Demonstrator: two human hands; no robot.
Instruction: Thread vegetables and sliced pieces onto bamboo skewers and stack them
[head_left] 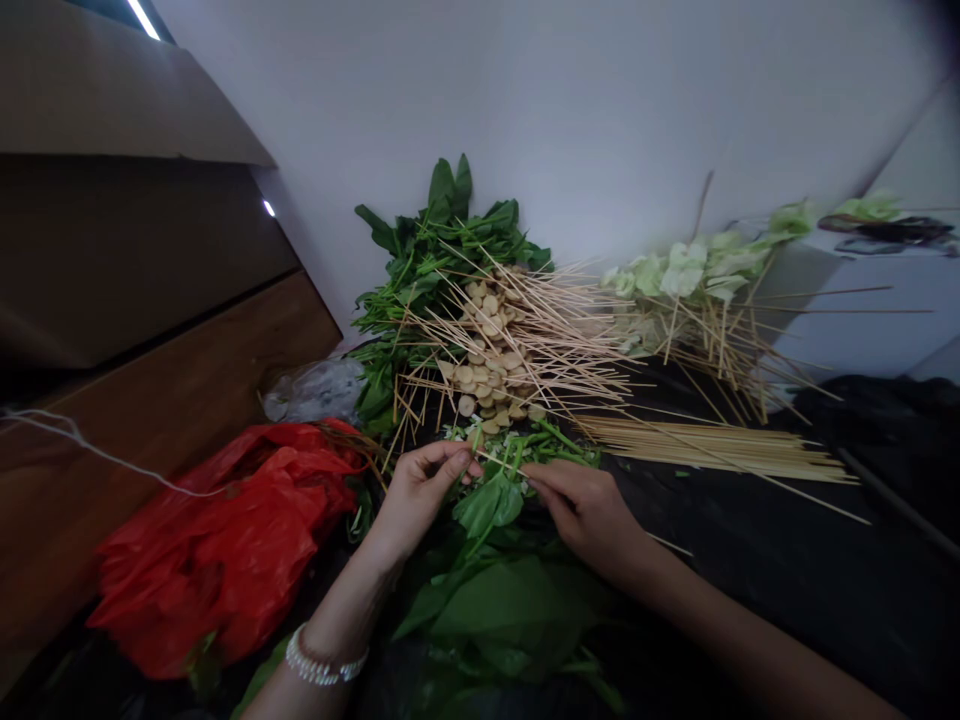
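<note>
clock positions about a thin skewer (504, 464). 6 o'clock: loose green leaves (517, 610). between 8 and 9: red bag (225, 540). centre: left hand (421, 490) and right hand (589, 505), fingertips pinching the thin skewer, hanging leaves (489, 503) between them. 3 o'clock: bare sticks (720, 450). 12 o'clock: skewered pale slices (491, 375). 2 o'clock: skewered light-green leaves (686, 270). 11 o'clock: leafy bunches (442, 245).
</note>
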